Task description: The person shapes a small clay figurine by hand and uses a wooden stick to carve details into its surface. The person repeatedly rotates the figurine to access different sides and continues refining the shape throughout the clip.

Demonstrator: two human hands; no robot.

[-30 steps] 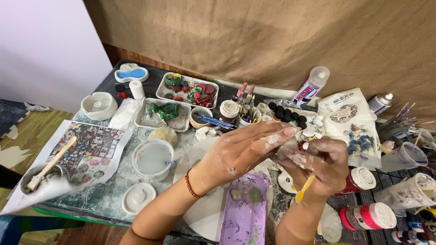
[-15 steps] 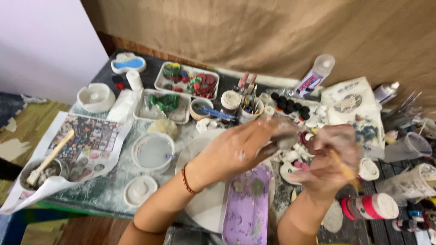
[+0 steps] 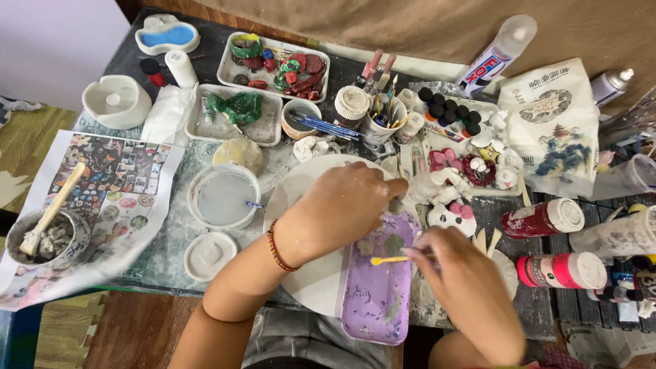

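Purple plastic is sitting nearest us: the palette tray [image 3: 378, 294] at the desk's [image 3: 171, 225] front edge, where we are now working. A second ago both hands were raised together above the desk; now they are coming down. Our right hand [image 3: 466, 292] is pinching a yellow-handled brush [image 3: 391, 260] and dabbing its tip into the tray's paint wells. Our left hand [image 3: 342, 208] is curling closed over the round white board [image 3: 307, 225], its fingertips seeming to grip a small white piece (mostly hidden, so we cannot tell its shape). Judging by this, we are reloading colour. Farther back, painted clay figurines [image 3: 471, 167] and a cup of brushes [image 3: 380, 126] are waiting.
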